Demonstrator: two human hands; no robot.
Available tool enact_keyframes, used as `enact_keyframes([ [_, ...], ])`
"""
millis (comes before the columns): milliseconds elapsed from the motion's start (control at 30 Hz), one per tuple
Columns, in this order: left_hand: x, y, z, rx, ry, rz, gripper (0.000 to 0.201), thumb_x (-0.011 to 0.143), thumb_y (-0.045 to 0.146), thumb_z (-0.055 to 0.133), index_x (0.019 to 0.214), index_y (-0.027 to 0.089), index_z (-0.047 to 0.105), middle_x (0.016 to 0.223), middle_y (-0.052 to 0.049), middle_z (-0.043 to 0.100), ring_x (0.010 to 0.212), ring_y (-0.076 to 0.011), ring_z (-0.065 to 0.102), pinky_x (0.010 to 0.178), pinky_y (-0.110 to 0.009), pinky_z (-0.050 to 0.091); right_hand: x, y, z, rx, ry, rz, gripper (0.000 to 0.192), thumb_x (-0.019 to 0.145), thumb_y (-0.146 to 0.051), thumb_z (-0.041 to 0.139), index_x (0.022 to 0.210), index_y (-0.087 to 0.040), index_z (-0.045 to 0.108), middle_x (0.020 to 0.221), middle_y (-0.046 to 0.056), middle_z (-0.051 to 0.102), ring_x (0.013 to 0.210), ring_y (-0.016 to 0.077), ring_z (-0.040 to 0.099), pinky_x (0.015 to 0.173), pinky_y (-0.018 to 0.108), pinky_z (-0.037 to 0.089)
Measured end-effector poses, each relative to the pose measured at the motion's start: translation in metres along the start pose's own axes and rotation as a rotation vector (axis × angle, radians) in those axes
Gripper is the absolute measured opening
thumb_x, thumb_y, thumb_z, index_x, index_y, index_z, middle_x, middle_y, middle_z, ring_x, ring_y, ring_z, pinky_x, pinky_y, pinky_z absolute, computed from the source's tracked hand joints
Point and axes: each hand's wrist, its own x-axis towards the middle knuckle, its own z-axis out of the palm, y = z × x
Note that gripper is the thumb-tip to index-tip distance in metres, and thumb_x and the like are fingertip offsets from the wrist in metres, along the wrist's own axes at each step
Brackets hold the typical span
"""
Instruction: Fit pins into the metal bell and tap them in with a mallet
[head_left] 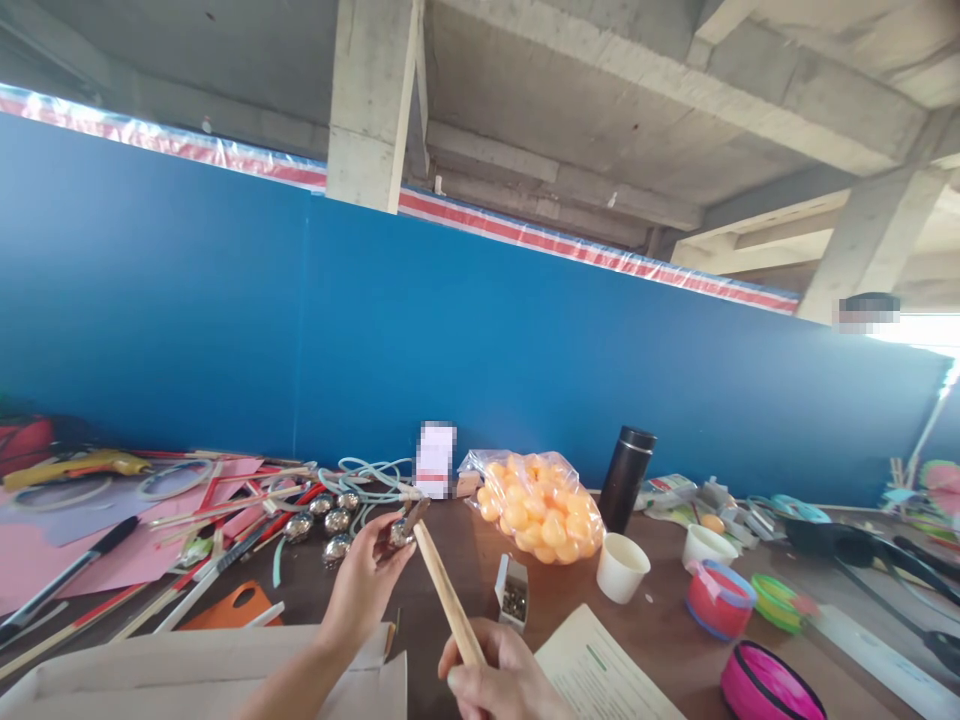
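Your right grip is clenched around a wooden stick; your left grip pinches a silver bell at its tip.

Bare table between paper cup and booklet; ball bag, staple box crowding left.

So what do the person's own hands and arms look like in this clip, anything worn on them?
Both are bare. The left hand and its forearm show no sleeve, glove, watch or bracelet, up to where the arm leaves the bottom edge. The right hand is cut off by the frame at the wrist; what shows has no glove or ring. Its nails look short and unpainted. No markings or bandages visible on either.
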Motion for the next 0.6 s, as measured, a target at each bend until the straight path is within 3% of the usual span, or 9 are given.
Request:
enact_keyframes([
  [200,-0.002,-0.008,-0.001,-0.038,-0.04,0.068,0.042,0.075,0.038,0.06,0.113,0.025,0.049,0.116,-0.006,0.058,0.094,-0.0193,0.064,0.083,-0.032,0.051,-0.009,-0.012,0.0,0.197,-0.034,-0.023,0.022,0.064,-0.031,0.063,0.077,-0.015,0.055,0.041,-0.008,0.048,0.035,0.0028,0.035,0.039,0.017,0.025],
  [600,-0.002,-0.001,0.004,-0.107,-0.01,0.079,0.04,0.073,0.037,0.061,0.108,0.022,0.048,0.1,-0.005,0.065,0.088,-0.0188,0.066,0.079,-0.032,0.054,-0.006,-0.011,0.007,0.006,0.13,0.04,0.016,0.057,-0.018,0.051,0.07,-0.013,0.057,0.037,-0.008,0.046,0.033,0.0035,0.036,0.036,0.016,0.026],
])
